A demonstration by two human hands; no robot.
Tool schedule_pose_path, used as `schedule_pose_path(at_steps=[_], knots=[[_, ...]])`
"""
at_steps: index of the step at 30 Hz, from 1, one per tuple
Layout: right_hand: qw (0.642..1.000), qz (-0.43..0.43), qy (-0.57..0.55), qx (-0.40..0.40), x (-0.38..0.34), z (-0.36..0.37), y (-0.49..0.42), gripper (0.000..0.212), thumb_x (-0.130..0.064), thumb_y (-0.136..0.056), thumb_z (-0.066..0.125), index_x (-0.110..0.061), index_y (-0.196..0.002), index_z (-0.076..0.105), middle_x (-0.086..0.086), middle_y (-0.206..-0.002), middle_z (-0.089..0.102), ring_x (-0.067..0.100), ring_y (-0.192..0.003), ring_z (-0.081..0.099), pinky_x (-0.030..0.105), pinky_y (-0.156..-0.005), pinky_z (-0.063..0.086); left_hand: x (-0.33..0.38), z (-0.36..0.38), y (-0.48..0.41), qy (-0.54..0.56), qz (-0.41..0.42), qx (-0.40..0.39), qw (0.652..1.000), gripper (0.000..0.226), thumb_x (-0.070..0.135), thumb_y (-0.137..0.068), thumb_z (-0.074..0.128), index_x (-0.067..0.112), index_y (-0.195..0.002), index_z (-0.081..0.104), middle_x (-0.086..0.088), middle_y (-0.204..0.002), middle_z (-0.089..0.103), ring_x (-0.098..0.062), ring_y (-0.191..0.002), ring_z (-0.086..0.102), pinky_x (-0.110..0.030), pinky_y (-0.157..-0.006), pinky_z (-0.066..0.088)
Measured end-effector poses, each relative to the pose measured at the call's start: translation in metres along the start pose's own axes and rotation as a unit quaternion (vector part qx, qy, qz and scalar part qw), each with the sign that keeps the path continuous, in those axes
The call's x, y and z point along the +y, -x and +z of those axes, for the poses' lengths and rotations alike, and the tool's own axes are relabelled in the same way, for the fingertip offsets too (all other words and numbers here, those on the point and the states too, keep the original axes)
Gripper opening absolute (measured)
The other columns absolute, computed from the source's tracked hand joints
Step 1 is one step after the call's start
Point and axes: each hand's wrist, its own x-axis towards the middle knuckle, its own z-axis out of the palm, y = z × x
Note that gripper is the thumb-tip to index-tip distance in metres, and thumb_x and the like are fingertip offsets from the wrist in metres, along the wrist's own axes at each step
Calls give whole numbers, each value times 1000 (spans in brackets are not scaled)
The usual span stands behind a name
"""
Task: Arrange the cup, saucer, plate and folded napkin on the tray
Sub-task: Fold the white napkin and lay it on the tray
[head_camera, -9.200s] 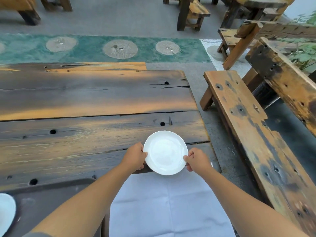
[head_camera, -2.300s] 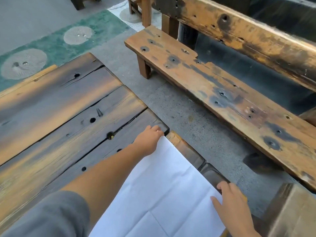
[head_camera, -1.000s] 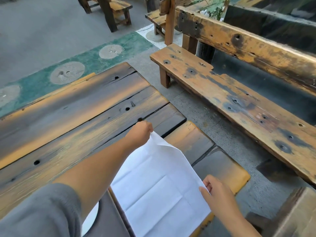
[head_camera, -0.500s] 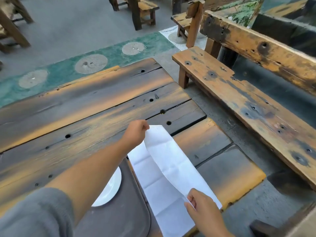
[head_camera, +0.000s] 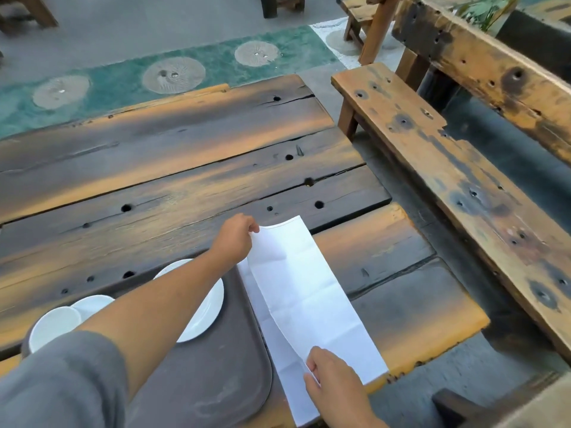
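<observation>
Napkin mid-fold on a weathered wooden table, where a person is setting up a tray of crockery. The left hand pinches the far corner of the white sheet between thumb and fingertips, while the right hand grips the near end, fingers closed over the edge; the upper layer is doubled over a lower one, which shows as a narrow strip along its left side. The sheet lies on the table just beside the tray's right rim, not yet on it. On the dark tray, a white plate sits near the far right corner, partly hidden by the left forearm. At the tray's left end stand a cup and, behind it and partly covered, what looks like the saucer; whether the cup rests on the saucer or beside it cannot be told. By this reckoning the crockery is in place, and what remains is finishing the fold and laying the napkin on the tray's bare near half.
</observation>
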Motion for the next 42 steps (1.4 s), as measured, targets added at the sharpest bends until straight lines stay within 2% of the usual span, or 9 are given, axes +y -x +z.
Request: schedule_pose_path(at_steps=[14,20,26,29,32,34,36,39,42], knots=[[997,1,33,-68,10,50,-34,11,-36,-97,49,-31,-93,40,-11,-90,48,16,-82,55,27,-80,47,-51,42,4,-60,-25,-44,997,40,-16,-89,47,7,-117,65,-11,-122,59,-29,-114,54,-32,-95,46],[994,-34,12,-102,24,46,-34,13,-42,-93,52,-33,-96,43,-13,-90,50,9,-82,55,19,-76,44,-50,52,14,-128,-12,-28,991,40,-10,-87,47,11,-115,65,-4,-120,59,-29,-111,46,-33,-90,40],[989,-100,-7,-112,38,0,-60,19,-54,-92,51,-37,-101,52,-17,-96,55,-4,-81,54,10,-69,38,-16,64,48,-186,-99,-47,976,41,8,-87,54,13,-127,59,-10,-139,48,-35,-135,34,-43,-110,28],[985,-149,38,-79,46,-34,-86,20,-42,-95,56,-30,-111,53,-13,-106,55,0,-82,54,16,-70,41,7,77,80,-126,-112,-71,983,39,13,-90,57,6,-128,55,-15,-142,45,-34,-134,37,-43,-111,33],[968,-212,128,-48,51,-60,-109,32,-37,-97,56,-22,-124,52,-4,-123,51,14,-107,55,30,-83,49,27,97,122,-37,-100,-99,989,54,16,-95,56,3,-144,38,-16,-160,24,-28,-148,23,-36,-119,27],[951,-246,182,-42,51,-66,-117,45,-38,-95,60,-21,-135,47,0,-141,42,20,-130,45,31,-93,48,39,113,149,-24,-96,-110,989,68,21,-98,55,6,-155,21,-13,-166,6,-25,-154,8,-34,-122,17],[932,-264,239,-68,51,-64,-120,69,-42,-94,63,-20,-151,31,7,-164,18,27,-152,17,37,-115,35,47,126,169,-34,-104,-129,986,79,28,-99,56,8,-157,8,-14,-166,-7,-27,-154,-2,-34,-124,13],[903,-264,313,-128,58,-55,-122,101,-49,-90,66,-22,-160,-1,7,-167,-20,30,-154,-18,42,-126,9,50,133,187,-48,-131,-150,979,89,33,-97,60,9,-158,-1,-14,-165,-17,-30,-153,-10,-37,-124,16],[887,-262,349,-150,69,-48,-123,115,-53,-86,69,-25,-158,-17,6,-162,-34,31,-150,-28,43,-126,6,54,137,191,-40,-150,-151,976,91,38,-97,59,10,-158,-3,-14,-165,-18,-29,-153,-12,-36,-124,15]])
